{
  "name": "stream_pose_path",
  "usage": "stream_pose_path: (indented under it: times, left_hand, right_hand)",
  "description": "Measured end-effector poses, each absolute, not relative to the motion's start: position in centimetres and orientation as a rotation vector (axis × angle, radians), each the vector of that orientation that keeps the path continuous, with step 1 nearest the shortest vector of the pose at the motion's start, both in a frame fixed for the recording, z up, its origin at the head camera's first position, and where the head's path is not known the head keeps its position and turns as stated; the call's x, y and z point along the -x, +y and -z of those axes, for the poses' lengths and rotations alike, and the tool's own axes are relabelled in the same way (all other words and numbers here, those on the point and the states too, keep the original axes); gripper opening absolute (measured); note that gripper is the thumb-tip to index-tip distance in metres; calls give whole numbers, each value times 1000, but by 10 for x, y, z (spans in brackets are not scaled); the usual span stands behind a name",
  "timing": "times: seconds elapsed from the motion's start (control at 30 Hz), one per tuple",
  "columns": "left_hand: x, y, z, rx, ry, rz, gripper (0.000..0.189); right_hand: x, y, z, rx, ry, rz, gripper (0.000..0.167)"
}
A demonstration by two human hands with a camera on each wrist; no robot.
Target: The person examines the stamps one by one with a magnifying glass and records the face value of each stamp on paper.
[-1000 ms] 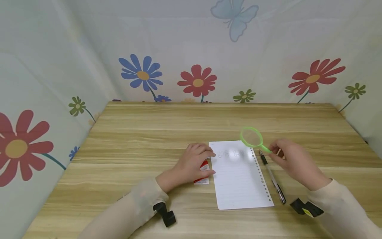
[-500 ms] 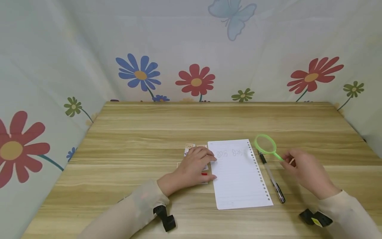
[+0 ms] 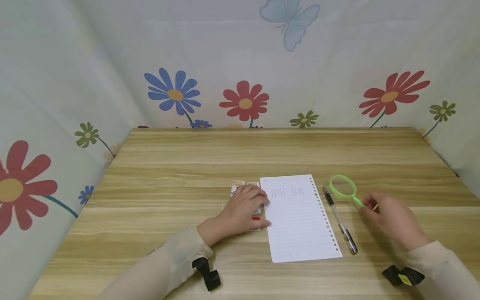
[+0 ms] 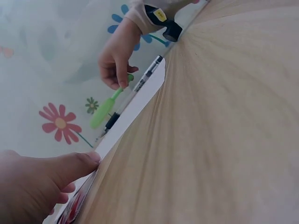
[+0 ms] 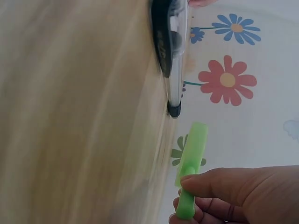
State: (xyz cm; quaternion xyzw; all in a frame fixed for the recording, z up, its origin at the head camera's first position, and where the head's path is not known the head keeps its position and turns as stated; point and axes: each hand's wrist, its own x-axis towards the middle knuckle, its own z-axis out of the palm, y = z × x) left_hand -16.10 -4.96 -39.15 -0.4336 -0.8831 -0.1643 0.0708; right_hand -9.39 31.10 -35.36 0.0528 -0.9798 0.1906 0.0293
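Observation:
My right hand (image 3: 395, 218) pinches the handle of a green magnifying glass (image 3: 343, 186) between thumb and fingers. Its round lens is held to the right of a sheet of paper, past the pen; in the right wrist view the magnifying glass (image 5: 194, 149) appears edge-on above the table. My left hand (image 3: 238, 212) rests with its fingertips and thumb at the left edge of the ruled paper (image 3: 303, 225), which bears handwritten marks near its top. Beneath that hand lie several small printed cards (image 3: 237, 184), mostly hidden by it.
A black-capped clear pen (image 3: 340, 221) lies slanted along the paper's punched right edge. The wooden table (image 3: 187, 154) ends at a flower-printed cloth (image 3: 210, 50) behind and at both sides. Black wrist mounts hang at both sleeves.
The right hand has carried the magnifying glass right and toward me, from over the paper's upper right corner to beyond the pen. The left hand has stayed nearly still, and more of the cards shows.

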Motion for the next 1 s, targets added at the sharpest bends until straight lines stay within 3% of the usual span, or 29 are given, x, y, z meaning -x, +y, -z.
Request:
stream_pose_path:
  times: [1.0]
  left_hand:
    - [163,-50,396,1304,-2682,463,47]
  right_hand:
    - [103,324,352,-152,-3164,-600,15]
